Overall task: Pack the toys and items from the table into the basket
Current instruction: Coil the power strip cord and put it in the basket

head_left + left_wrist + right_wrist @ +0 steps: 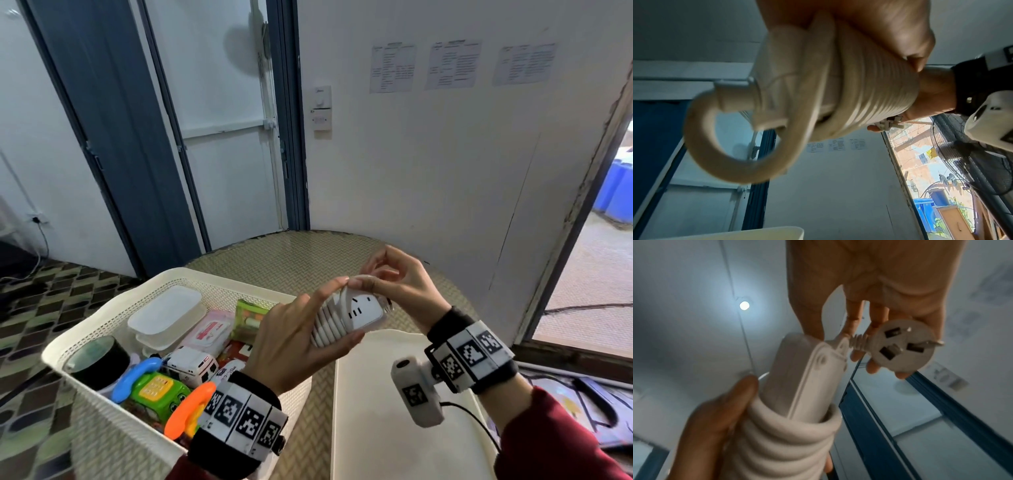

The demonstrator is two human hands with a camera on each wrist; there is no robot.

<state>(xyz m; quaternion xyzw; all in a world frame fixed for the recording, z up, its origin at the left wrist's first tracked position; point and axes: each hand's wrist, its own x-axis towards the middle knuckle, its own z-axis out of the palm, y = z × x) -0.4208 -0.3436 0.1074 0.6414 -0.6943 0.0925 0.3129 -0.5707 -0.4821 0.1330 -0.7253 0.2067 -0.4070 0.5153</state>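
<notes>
At the left, the basket (pixel 113 310) stands on the desk (pixel 301 255), holding a lidded tub (pixel 166 310), a dark tape roll (pixel 99 361), a wipes pack (pixel 210 330), a toy phone (pixel 156 389), a toy van (pixel 191 365) and a green box (pixel 250 317).

Just right of the basket and above the desk, the left hand (pixel 291 346) grips a white power strip (pixel 363 310) with its cord (pixel 325 325) wound in tight turns around the body. The fingers curl round the coiled end from below and the thumb presses on top. The left wrist view shows the cord leaving the strip's end in a loop (pixel 701 146).

The right hand (pixel 399 286) meets the strip at its far, bare end. Its fingers are bent and hold the round three-pin plug (pixel 902 345), with the short lead from the plug running to the strip's top corner. The thumb tip touches the left thumb over the cord.

Below the hands, a cream tray (pixel 376 428) lies on the desk.
</notes>
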